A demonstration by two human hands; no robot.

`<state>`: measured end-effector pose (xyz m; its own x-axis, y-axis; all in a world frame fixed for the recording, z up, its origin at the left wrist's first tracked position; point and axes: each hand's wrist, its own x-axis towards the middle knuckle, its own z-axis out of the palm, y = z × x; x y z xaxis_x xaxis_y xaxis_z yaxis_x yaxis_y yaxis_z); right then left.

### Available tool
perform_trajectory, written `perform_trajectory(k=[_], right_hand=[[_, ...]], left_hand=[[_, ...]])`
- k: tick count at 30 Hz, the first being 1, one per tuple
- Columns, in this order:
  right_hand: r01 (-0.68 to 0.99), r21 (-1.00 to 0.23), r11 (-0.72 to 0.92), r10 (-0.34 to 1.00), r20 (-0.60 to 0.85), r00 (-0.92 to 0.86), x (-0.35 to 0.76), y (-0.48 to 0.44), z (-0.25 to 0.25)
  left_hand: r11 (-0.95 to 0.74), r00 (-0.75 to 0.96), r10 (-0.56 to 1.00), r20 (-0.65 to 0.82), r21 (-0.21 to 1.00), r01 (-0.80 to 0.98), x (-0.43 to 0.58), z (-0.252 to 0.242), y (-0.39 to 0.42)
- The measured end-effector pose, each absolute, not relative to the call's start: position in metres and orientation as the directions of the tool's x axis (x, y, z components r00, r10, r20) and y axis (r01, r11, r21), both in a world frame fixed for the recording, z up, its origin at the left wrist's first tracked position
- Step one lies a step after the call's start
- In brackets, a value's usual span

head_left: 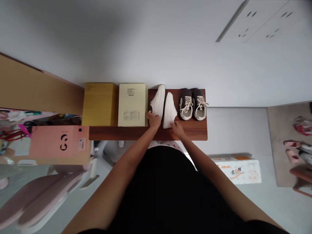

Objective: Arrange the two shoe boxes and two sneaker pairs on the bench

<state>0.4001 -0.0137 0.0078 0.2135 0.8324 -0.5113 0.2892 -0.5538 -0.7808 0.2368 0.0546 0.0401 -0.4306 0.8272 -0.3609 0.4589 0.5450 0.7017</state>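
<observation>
Two white sneakers stand on a dark wooden shelf (pixel 195 131) against the wall. My left hand (pixel 153 119) grips the heel of the left white sneaker (pixel 158 99), which is tilted on its side. My right hand (pixel 177 127) is closed at the heel of the right white sneaker (pixel 169 109), which stands flat. A pair of dark grey sneakers (pixel 193 103) with cream laces sits just to the right of them.
A cream box (pixel 133 104) and a yellow box (pixel 100 104) stand on the shelf's left part. A pink carton (pixel 58 143) and a pink chair (pixel 41 198) are at left. A tissue pack (pixel 240 169) lies on the floor; slippers (pixel 292 149) rest on a mat at right.
</observation>
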Motion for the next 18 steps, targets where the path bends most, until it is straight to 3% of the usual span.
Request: perform_trajectory(k=[4,6,8,10,14,16,18], right_hand=[[0.566,-0.764,-0.310,0.936,-0.139,0.324,0.442,-0.017,0.022],[0.645,-0.691,-0.326,0.914,-0.057,0.401,0.467,-0.008,0.028],[0.681,-0.592,-0.432,0.875,-0.093,0.475,0.488,0.010,0.031],[0.686,-0.492,-0.536,0.840,-0.226,0.494,0.501,0.030,0.032],[0.691,-0.335,-0.640,0.757,-0.431,0.492,0.512,0.053,0.039],[0.664,-0.370,-0.649,0.757,-0.397,0.519,0.521,0.051,0.044],[0.571,-0.503,-0.649,0.755,-0.334,0.564,0.535,0.046,0.048]], left_hand=[[0.309,-0.283,0.943,-0.174,0.769,0.559,0.261,0.059,0.044],[0.162,-0.093,0.987,-0.133,0.811,0.562,0.284,0.065,0.045],[0.071,0.138,0.976,-0.168,0.846,0.528,0.316,0.066,0.050],[0.061,0.310,0.916,-0.256,0.851,0.522,0.351,0.066,0.056],[0.170,0.383,0.773,-0.506,0.747,0.643,0.398,0.064,0.068],[0.216,0.329,0.732,-0.597,0.661,0.718,0.401,0.062,0.074],[0.276,0.266,0.731,-0.628,0.629,0.727,0.394,0.060,0.077]])
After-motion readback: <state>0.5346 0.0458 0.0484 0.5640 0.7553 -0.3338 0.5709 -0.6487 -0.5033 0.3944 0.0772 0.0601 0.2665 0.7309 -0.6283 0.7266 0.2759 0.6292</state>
